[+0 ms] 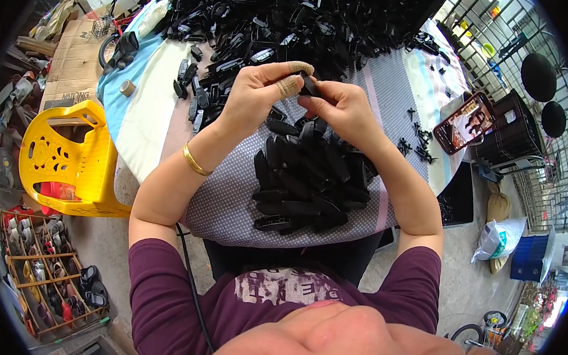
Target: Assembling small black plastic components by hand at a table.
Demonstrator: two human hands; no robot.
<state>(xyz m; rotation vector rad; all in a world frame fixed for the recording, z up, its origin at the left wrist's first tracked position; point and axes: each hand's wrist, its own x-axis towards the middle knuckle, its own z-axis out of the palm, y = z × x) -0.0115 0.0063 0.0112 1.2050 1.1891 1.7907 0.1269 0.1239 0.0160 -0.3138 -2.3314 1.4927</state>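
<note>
Head view looks down on a round table under a dotted and striped cloth. Loose black plastic parts cover its far half, toward twelve o'clock. A tidier heap of finished black pieces lies at the near edge, at six o'clock from the hands. A yellow plastic chair stands at nine o'clock, and a phone lies at three o'clock.

Above the near heap both hands meet. The left hand, with taped fingertips, comes in from eight o'clock, and its thumb and forefinger are pressed together on a small black piece. The right hand comes from four o'clock and pinches the same piece from the other side. The piece sits between the two sets of fingertips. Its long axis seems to run roughly eleven to five, though the fingers hide most of it. Neither hand is plainly nearer; both are touching it.
</note>
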